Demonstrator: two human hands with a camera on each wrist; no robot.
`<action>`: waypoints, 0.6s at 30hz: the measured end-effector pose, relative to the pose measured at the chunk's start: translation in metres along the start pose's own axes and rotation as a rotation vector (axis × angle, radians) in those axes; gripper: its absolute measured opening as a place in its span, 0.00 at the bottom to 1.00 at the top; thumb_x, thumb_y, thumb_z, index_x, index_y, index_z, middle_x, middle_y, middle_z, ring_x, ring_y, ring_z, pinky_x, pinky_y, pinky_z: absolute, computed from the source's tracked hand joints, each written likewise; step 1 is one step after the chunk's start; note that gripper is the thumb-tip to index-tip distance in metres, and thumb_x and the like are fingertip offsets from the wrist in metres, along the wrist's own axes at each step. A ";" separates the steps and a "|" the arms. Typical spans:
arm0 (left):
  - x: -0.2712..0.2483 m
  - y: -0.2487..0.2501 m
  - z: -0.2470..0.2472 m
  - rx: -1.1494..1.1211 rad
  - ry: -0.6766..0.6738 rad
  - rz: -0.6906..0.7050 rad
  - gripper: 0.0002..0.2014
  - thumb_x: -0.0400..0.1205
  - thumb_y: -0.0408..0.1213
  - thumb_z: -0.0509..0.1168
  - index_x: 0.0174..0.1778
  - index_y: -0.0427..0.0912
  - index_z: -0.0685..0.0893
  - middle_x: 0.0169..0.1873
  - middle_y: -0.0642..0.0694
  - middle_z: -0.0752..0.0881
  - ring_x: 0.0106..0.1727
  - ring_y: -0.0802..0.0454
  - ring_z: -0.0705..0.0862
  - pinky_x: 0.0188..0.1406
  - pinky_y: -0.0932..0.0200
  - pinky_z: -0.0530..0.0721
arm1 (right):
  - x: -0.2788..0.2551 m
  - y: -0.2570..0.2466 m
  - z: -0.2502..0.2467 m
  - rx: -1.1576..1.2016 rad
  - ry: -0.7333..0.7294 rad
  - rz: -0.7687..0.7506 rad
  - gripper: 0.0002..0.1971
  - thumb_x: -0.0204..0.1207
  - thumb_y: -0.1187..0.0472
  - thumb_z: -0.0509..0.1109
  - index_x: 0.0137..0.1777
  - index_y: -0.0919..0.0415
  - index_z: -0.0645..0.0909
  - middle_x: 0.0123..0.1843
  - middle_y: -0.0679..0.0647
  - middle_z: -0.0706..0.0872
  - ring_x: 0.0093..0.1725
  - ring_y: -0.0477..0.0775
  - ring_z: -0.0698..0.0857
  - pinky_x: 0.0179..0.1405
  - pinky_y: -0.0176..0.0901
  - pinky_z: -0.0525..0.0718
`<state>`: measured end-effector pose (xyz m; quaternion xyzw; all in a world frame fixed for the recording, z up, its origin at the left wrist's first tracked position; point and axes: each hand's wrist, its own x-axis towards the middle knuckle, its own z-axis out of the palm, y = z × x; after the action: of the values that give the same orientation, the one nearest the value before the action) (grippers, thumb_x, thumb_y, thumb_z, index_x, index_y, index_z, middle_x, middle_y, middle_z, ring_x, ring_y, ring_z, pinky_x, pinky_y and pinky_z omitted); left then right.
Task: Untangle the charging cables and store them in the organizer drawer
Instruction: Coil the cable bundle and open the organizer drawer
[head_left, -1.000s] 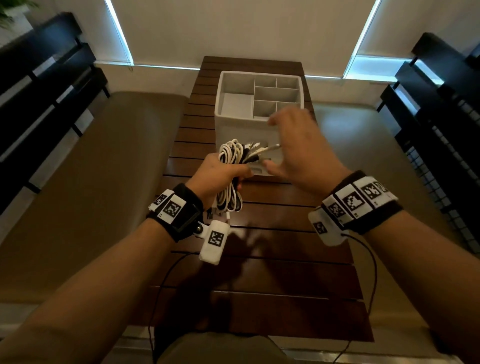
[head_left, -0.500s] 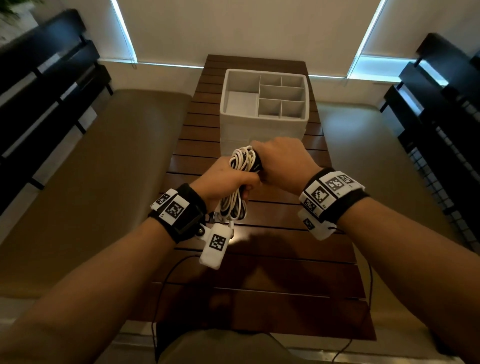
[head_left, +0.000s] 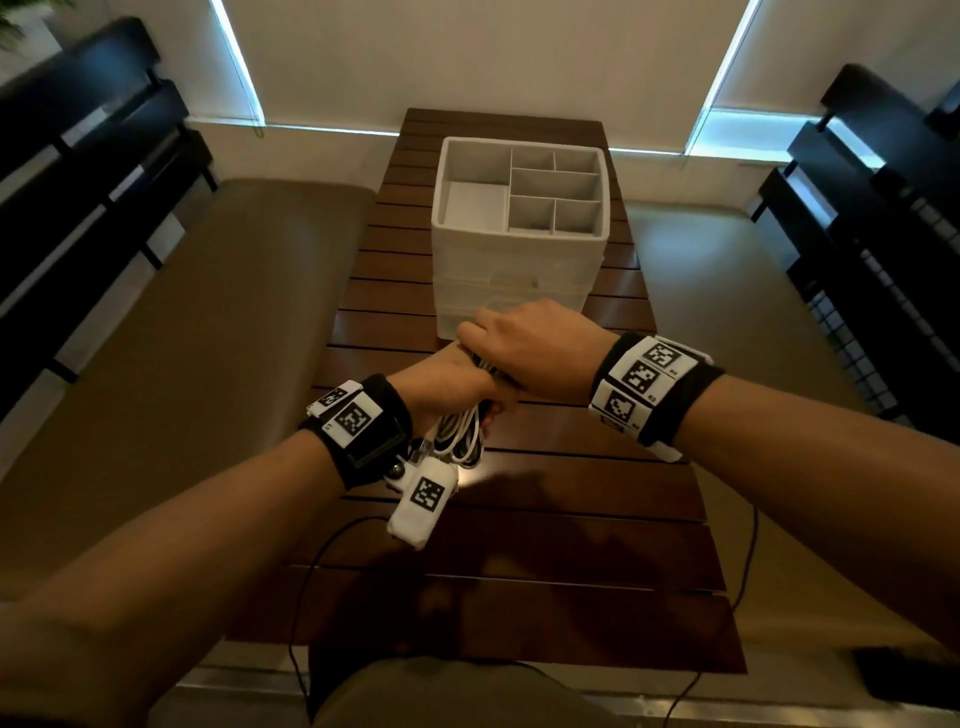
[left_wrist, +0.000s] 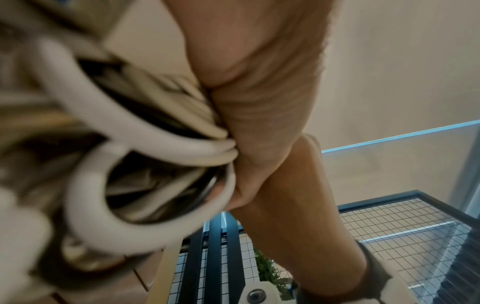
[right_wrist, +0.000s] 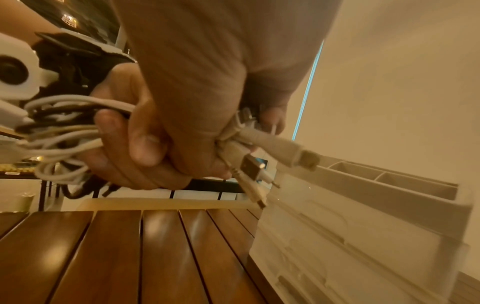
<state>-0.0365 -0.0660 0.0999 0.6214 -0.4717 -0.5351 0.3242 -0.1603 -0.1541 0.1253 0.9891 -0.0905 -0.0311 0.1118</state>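
Note:
A bundle of white and black charging cables (head_left: 460, 434) hangs above the slatted wooden table (head_left: 519, 530). My left hand (head_left: 447, 384) grips the bundle's middle, with loops drooping below it (left_wrist: 145, 144). My right hand (head_left: 524, 345) lies over the left and grips the plug ends (right_wrist: 280, 152), which stick out toward the organizer. The white organizer (head_left: 519, 234) stands just beyond both hands, its top compartments empty; its drawers look closed.
Tan bench cushions (head_left: 197, 338) flank the table on both sides. Black slatted railings (head_left: 78, 156) and a wire-grid panel (head_left: 883, 312) stand further out. Thin black wires (head_left: 311, 571) trail from my wristbands over the table's near edge.
My right hand dropped from in front of the organizer onto the bundle and closed round its plug ends. Both hands then moved slightly nearer to me.

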 end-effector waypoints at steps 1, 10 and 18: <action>0.001 -0.001 0.001 0.011 0.009 0.000 0.06 0.77 0.17 0.70 0.38 0.30 0.84 0.25 0.39 0.80 0.24 0.48 0.79 0.26 0.56 0.83 | 0.001 -0.001 -0.001 -0.010 -0.018 0.005 0.10 0.83 0.62 0.68 0.62 0.64 0.77 0.50 0.61 0.84 0.38 0.65 0.85 0.31 0.50 0.68; 0.003 -0.003 0.000 -0.098 0.032 -0.006 0.07 0.78 0.19 0.70 0.37 0.33 0.85 0.27 0.40 0.82 0.26 0.47 0.80 0.31 0.51 0.84 | 0.007 0.010 -0.005 0.009 -0.012 -0.018 0.14 0.81 0.60 0.70 0.65 0.58 0.77 0.51 0.57 0.88 0.45 0.62 0.89 0.47 0.56 0.84; -0.001 -0.002 0.005 -0.088 0.099 0.034 0.06 0.78 0.19 0.70 0.44 0.17 0.82 0.34 0.31 0.80 0.26 0.45 0.79 0.30 0.53 0.85 | 0.009 0.014 -0.008 0.105 -0.066 -0.016 0.13 0.81 0.63 0.71 0.64 0.59 0.76 0.44 0.58 0.85 0.39 0.63 0.86 0.36 0.60 0.88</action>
<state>-0.0409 -0.0640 0.0976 0.6243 -0.4414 -0.5182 0.3832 -0.1533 -0.1672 0.1363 0.9927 -0.0880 -0.0600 0.0565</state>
